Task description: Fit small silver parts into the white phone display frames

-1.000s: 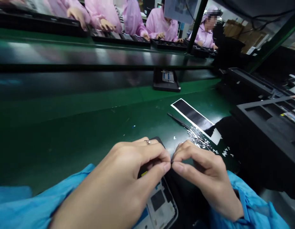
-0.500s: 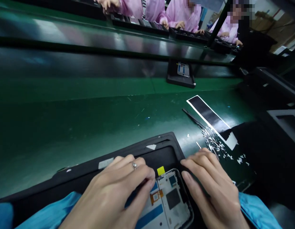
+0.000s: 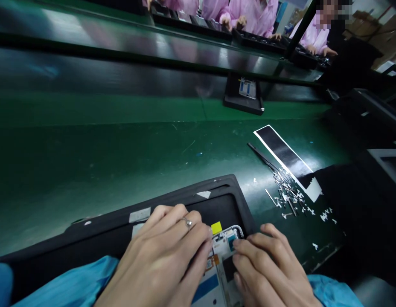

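Observation:
A white phone frame with blue strips and an orange flex piece lies in a black foam tray at the near edge of the green bench. My left hand, with a ring on one finger, is curled over the frame's left side, fingertips pressed on it. From the right, my right hand has its fingertips pressed on the frame's top right part. A small yellow tab sits just above the frame. Both sleeves are blue.
Several tiny metal parts are scattered right of the tray, beside a black strip on white backing and a thin black tool. A small tray with another phone frame rides the conveyor. People in pink coats work across it. Black trays stand at right.
A second ago both hands pinched together above the frame. They have come down onto it, and the right hand has moved left onto its top. The view has tilted down.

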`<state>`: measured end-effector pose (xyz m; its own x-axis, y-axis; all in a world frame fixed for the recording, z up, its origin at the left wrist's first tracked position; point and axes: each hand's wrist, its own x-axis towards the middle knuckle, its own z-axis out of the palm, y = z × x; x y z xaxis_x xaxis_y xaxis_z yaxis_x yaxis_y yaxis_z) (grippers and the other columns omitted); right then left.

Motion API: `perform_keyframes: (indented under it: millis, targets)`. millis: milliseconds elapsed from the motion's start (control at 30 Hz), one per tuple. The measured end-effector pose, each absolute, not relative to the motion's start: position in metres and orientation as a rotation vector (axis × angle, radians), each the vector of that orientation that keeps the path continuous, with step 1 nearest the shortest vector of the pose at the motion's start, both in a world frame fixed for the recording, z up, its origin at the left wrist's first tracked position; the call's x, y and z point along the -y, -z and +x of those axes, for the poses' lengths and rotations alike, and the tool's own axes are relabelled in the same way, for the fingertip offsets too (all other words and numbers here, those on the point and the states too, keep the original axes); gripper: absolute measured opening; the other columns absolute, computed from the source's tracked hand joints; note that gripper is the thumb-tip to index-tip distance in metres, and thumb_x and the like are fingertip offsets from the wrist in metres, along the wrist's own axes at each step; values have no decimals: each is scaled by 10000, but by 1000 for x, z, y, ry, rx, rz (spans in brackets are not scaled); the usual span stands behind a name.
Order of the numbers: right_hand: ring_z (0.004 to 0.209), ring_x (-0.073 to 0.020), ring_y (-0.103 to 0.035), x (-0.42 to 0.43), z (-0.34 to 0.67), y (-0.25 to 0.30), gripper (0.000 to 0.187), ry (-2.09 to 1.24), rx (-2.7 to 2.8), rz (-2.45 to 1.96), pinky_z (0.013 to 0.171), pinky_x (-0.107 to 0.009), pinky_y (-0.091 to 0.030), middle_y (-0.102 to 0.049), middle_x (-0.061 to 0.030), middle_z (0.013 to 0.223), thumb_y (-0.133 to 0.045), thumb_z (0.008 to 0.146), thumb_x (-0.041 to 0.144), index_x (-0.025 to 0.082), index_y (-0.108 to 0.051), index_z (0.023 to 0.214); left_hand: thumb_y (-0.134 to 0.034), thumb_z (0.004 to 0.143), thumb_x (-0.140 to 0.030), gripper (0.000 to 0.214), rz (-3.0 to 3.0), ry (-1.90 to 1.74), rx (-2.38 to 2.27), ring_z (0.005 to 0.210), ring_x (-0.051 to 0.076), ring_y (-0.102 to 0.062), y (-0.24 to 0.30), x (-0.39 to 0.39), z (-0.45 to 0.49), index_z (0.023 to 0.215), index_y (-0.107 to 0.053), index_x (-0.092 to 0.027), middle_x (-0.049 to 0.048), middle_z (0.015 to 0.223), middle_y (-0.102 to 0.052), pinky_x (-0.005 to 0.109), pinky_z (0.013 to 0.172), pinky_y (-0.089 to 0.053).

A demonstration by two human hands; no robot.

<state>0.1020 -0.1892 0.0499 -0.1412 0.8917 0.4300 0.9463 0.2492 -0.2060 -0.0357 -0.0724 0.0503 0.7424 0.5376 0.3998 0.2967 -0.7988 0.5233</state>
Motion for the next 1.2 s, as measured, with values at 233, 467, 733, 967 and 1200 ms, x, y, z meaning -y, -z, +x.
perform_keyframes:
  millis: [233,467,733,967,1200]
  targets:
    - [660,-118,-615,184,94,-45,188,391,2106,-1635,711,-275,-483,-676,31,858,-482,804,123,221,-592,687,-320,824,-107,301,2522,-859,-629,501,114,-436,-46,76,-35,566,-450,-191,-26,532,-510,280,539,-341]
    - [566,-120,-589,175,79,-29,313,654,1870,-1635,670,-298,-441,-681,56,731,-389,861,111,189,-527,591,-313,816,-89,263,2628,-932,-581,474,102,-436,-50,74,-32,590,-407,-186,-35,518,-483,265,554,-357]
    - [569,-111,-586,175,84,-35,335,664,1950,-1636,680,-287,-437,-679,67,726,-354,871,104,192,-516,592,-306,796,-83,333,2588,-881,-657,456,92,-464,-52,75,-31,501,-432,-170,-22,480,-502,226,494,-391]
    - [612,-118,-588,179,89,-35,323,679,2098,-1586,712,-297,-448,-682,45,765,-340,855,79,188,-562,648,-292,792,-88,361,2586,-878,-673,445,96,-468,-54,76,-28,479,-449,-177,-26,471,-504,225,485,-395]
    - [649,-118,-592,179,90,-41,314,694,2243,-1549,712,-300,-459,-682,24,802,-329,853,46,170,-586,720,-294,786,-69,355,2649,-866,-648,507,111,-520,-50,75,-29,513,-494,-176,-17,523,-551,249,578,-426]
